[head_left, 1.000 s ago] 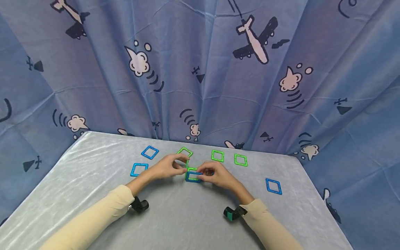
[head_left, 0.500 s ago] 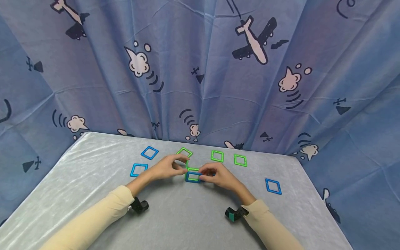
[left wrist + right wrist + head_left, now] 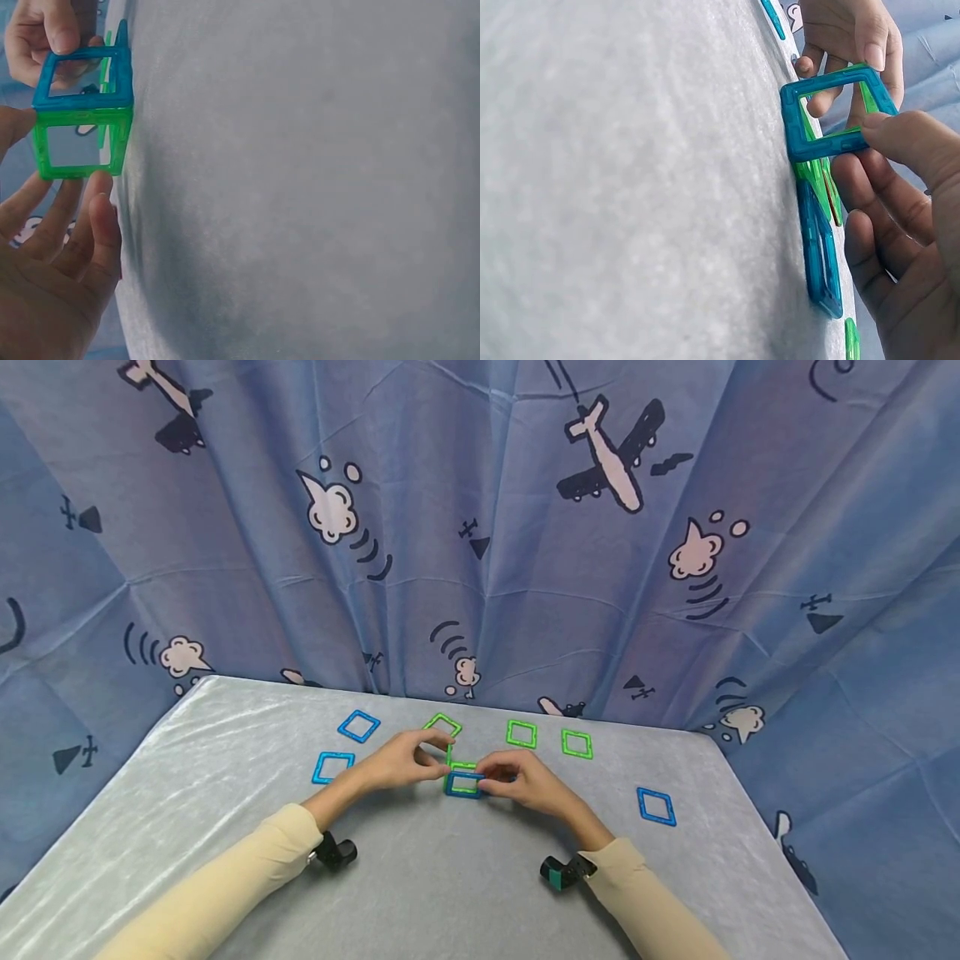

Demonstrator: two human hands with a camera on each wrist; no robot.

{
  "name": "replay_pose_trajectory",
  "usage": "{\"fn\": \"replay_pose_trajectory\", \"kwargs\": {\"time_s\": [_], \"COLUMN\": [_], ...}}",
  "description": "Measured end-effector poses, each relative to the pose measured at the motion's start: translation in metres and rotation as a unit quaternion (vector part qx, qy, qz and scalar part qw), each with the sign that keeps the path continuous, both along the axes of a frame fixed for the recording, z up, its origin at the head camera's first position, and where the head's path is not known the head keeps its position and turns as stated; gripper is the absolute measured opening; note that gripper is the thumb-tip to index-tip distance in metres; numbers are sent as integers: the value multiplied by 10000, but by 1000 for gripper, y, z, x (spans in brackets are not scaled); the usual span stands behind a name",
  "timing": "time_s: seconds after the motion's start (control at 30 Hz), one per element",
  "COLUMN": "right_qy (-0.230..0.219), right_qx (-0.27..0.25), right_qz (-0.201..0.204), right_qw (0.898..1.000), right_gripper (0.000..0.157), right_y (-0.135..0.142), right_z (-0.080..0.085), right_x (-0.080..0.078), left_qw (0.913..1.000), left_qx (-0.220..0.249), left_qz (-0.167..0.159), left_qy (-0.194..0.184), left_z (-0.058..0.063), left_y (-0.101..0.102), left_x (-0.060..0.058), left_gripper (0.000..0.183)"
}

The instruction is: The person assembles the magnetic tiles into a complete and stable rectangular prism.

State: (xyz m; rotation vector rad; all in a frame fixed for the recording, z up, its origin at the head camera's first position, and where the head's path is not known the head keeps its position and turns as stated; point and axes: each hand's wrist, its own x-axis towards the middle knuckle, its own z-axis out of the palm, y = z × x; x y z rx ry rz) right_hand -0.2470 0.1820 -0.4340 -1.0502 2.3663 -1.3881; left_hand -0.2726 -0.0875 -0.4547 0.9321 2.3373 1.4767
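A small box-like build of see-through square magnetic tiles stands on the table between the hands. Its front is a blue magnetic tile (image 3: 793,124); a green magnetic tile (image 3: 79,172) forms the side facing the left hand. My right hand (image 3: 525,783) pinches the blue tile near its edge, thumb on the near face. My left hand (image 3: 401,762) holds the green tile between thumb and fingertips. More green edges show behind the blue front, partly hidden by the fingers. Beside the build, in the right wrist view, a blue tile (image 3: 814,247) lies close to the right fingers.
On the grey cloth-covered table (image 3: 420,893), two green tiles lie toward the back, one of them this green square (image 3: 566,744). A blue square (image 3: 642,806) lies at right. Two blue squares are at left, including this upper one (image 3: 348,719). A patterned curtain (image 3: 420,527) hangs behind.
My right hand has shifted very slightly right along the blue tile's edge since the first frame. My left hand and the tiles stay practically still.
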Motion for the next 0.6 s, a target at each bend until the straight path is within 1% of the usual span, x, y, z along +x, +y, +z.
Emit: {"fn": "replay_pose_trajectory", "kwargs": {"time_s": [0.1, 0.2, 0.33, 0.43, 0.6], "right_qy": [54, 35, 44, 152, 239], "right_qx": [-55, -40, 85, 100, 73], "right_qz": [30, 0, -179, -296, -539], "right_qw": [10000, 10000, 9998, 9994, 9982], "right_gripper": [17, 19, 21, 20, 18], "right_y": [-1, 5, 28, 49, 80], "right_z": [8, 9, -4, -13, -12], "right_x": [5, 4, -7, -14, -10], "left_qw": [10000, 10000, 10000, 10000, 10000], "left_qx": [26, 9, -40, -26, 32], "left_qz": [14, 36, 45, 22, 2], "left_qy": [-10, -65, -52, -3, -19], "left_z": [1, 1, 1, 1, 2], "left_y": [0, 1, 1, 0, 0], "left_x": [1, 0, 0, 1, 3], "left_gripper": [50, 51, 51, 51, 52]}}
